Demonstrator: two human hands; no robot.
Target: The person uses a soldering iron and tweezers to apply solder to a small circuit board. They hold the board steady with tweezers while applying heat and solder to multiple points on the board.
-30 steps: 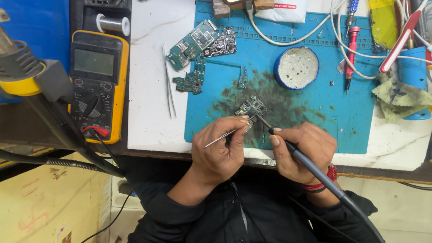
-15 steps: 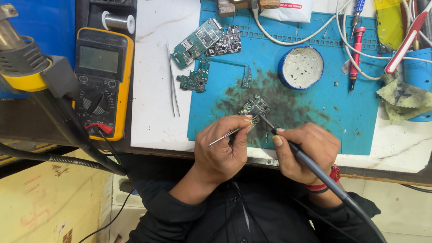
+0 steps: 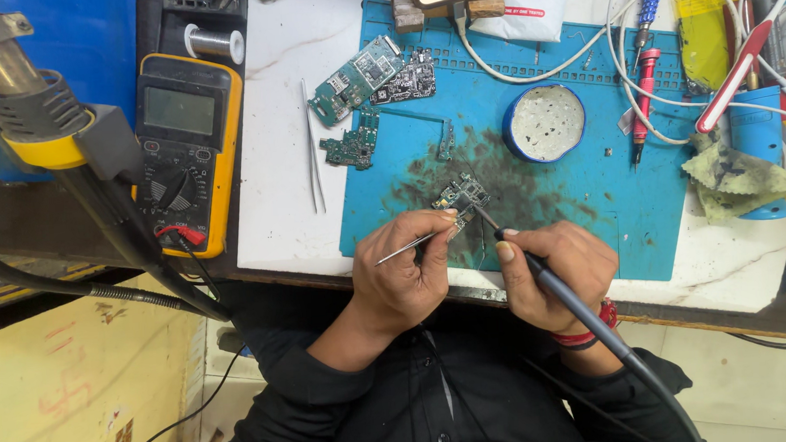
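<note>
Left hand [image 3: 405, 279] pinching thin tweezers [image 3: 412, 243], tips at edge of small circuit board [image 3: 461, 193]; right hand [image 3: 557, 271] closed in pen grip around soldering iron [image 3: 539, 272], tip touching same board from right. Board lying on dirty middle of blue work mat [image 3: 588, 170], near front edge of table [image 3: 280, 119], just beyond both hands. Risks, as judgement: board prob. not clamped, only held by tweezers, so can slide if iron pushes sideways; tip resting too long may lift pad or bridge small joints; left fingers [image 3: 442, 223] v. close to hot tip, burn possible. Iron cable running down over lap, may tug the hand. Around: round tin [image 3: 546, 123] w/ whitish paste just beyond board, more boards [image 3: 369, 74] at mat's far left corner, second tweezers [image 3: 311, 149] on white top, yellow multimeter [image 3: 181, 147] at left, hot-air nozzle [image 3: 19, 97] far left, red pen tools [image 3: 644, 87], cables and crumpled cloth [image 3: 736, 176] at right. Nothing between hands and board; tin near enough to be knocked.
</note>
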